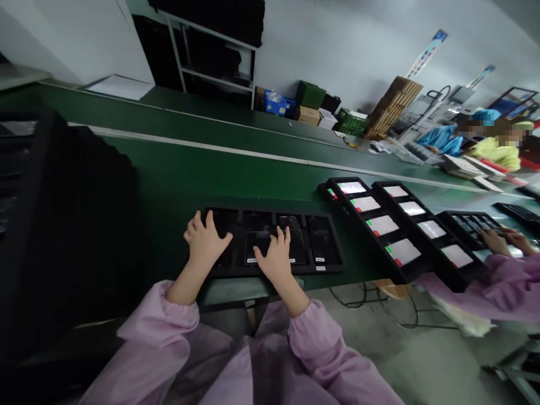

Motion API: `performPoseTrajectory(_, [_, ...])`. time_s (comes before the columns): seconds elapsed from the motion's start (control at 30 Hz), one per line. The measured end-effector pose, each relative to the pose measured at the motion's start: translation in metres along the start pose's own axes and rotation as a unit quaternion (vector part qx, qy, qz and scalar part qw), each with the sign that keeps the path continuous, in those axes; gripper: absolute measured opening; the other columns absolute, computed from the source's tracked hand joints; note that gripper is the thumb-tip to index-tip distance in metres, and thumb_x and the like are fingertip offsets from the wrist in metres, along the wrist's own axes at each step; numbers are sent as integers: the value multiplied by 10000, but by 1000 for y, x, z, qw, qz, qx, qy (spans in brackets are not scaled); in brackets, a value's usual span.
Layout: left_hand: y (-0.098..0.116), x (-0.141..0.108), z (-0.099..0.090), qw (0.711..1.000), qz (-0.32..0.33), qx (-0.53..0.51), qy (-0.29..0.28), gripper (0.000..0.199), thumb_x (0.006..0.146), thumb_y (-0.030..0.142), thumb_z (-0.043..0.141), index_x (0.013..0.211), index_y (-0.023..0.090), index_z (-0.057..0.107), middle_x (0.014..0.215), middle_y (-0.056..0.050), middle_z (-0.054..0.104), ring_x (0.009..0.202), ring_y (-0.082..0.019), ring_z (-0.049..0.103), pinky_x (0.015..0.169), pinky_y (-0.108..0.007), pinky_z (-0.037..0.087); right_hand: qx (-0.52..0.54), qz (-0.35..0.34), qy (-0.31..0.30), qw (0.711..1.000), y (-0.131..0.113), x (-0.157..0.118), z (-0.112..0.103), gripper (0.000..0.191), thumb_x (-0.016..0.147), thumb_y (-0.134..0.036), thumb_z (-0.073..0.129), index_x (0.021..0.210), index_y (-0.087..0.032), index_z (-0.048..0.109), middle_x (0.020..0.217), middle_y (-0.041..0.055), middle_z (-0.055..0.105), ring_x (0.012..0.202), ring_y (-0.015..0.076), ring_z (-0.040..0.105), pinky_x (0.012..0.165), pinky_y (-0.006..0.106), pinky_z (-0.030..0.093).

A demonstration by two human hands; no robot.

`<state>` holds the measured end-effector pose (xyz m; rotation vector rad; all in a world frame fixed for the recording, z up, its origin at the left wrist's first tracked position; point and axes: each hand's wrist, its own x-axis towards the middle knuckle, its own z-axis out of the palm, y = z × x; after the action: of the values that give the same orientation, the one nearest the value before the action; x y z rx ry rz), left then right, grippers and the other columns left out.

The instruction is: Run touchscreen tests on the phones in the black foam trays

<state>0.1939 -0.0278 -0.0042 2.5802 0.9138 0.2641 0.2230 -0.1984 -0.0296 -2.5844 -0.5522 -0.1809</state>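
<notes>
- Left end of the green, smooth worktop (pixel 219 174): a tall, dark stack of black trays (pixel 84 214).
- Next, the left hand (pixel 206 239), its fingers spread and released, lies over the left end of a rectangular black tray with four compartments (pixel 304 270); this tray sits at the worktop's near edge.
- Inside the tray, right of the left thumb, a dark, flat, glossy panel (pixel 257 237) lies by the right hand's thumb.
- The right hand (pixel 277 257) reaches over the tray's near edge, fingers bent and parted; whether they grip or touch a panel, I cannot tell.
- Just right of those fingers, a clear-edged, shiny dark panel (pixel 298 242) lies in the third compartment.
- At the tray's right end, a dark panel with a white label (pixel 319 236) fills the last compartment, apart from both hands.
- Farther right, two long black trays with lit white screens (pixel 388 239) slant to the worktop's near edge.
- Beyond them, a pink-sleeved co-worker's hands (pixel 498 242) are over another black tray (pixel 459 225).
</notes>
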Motion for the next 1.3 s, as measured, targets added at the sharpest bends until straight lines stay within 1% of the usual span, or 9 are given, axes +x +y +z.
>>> performPoseTrajectory(0.17, [0, -17, -1, 999, -30, -10, 23, 757, 864, 355, 595, 1524, 55, 377, 1615, -283, 314, 1435, -487, 405, 1180, -663, 387, 2, -32, -27, 999, 4, 4, -8, 631, 854, -467, 715, 1336, -66, 642, 1655, 239, 368, 1588, 442, 223, 1261, 645, 292])
performPoseTrajectory(0.4, [10, -46, -8, 994, -96, -14, 42, 773, 856, 381, 583, 1513, 30, 375, 1583, -319, 332, 1371, -541, 448, 1117, -712, 426, 15, -111, -109, 988, 8, 1, -29, 549, 879, -468, 692, 1298, -113, 679, 1732, 110, 249, 1608, 476, 53, 1239, 741, 225])
performPoseTrajectory(0.5, [12, -46, -7, 993, -111, -13, 45, 763, 856, 405, 580, 1510, 59, 391, 1585, -308, 338, 1359, -561, 451, 1084, -749, 434, 28, -97, -58, 993, 37, 5, -36, 542, 881, -434, 681, 1356, -172, 656, 1714, 118, 300, 1604, 476, 72, 1193, 789, 235])
performPoseTrajectory(0.6, [12, -39, -4, 991, -121, -11, 47, 736, 856, 403, 584, 1504, 96, 415, 1594, -278, 347, 1377, -544, 451, 1097, -758, 430, 28, 13, 38, 999, 77, 14, -41, 415, 922, -344, 594, 1258, -125, 703, 1669, 185, 368, 1589, 498, 99, 1158, 819, 247])
performPoseTrajectory(0.7, [12, -35, -1, 990, -133, -15, 47, 748, 833, 409, 600, 1493, 98, 438, 1605, -266, 337, 1417, -513, 441, 1166, -735, 391, 27, 22, 31, 999, 104, 26, -43, 342, 892, -308, 620, 1125, -92, 746, 1615, 211, 444, 1568, 520, 162, 1171, 786, 286])
performPoseTrajectory(1.0, [0, -20, 0, 985, -131, -77, 80, 960, 659, 607, 418, 1401, 9, 527, 1539, -270, 439, 1489, -427, 399, 1288, -586, 324, 37, -101, -15, 994, 101, 35, -41, 467, 930, -375, 600, 1255, -52, 688, 1642, 176, 417, 1601, 450, 121, 1219, 642, 377])
performPoseTrajectory(1.13, [-14, -18, 0, 983, -117, -105, 93, 924, 670, 616, 411, 1397, 60, 537, 1476, -232, 521, 1479, -373, 422, 1289, -541, 338, 31, -131, -29, 990, 103, 33, -47, 516, 959, -432, 568, 1322, -76, 655, 1652, 163, 403, 1603, 453, 105, 1204, 656, 379])
performPoseTrajectory(1.2, [-19, -19, -1, 981, -116, -119, 98, 911, 669, 606, 429, 1404, 77, 535, 1446, -226, 541, 1464, -377, 439, 1284, -561, 334, 22, -135, -11, 991, 112, 35, -53, 501, 970, -455, 551, 1310, -105, 668, 1647, 169, 406, 1600, 459, 102, 1194, 696, 354])
performPoseTrajectory(1.3, [-26, -21, -2, 978, -119, -141, 99, 921, 666, 602, 447, 1408, 63, 533, 1417, -241, 553, 1412, -400, 490, 1252, -594, 366, -31, -76, 87, 993, 138, 40, -66, 449, 993, -470, 505, 1194, -134, 725, 1593, 192, 463, 1582, 463, 148, 1175, 754, 309])
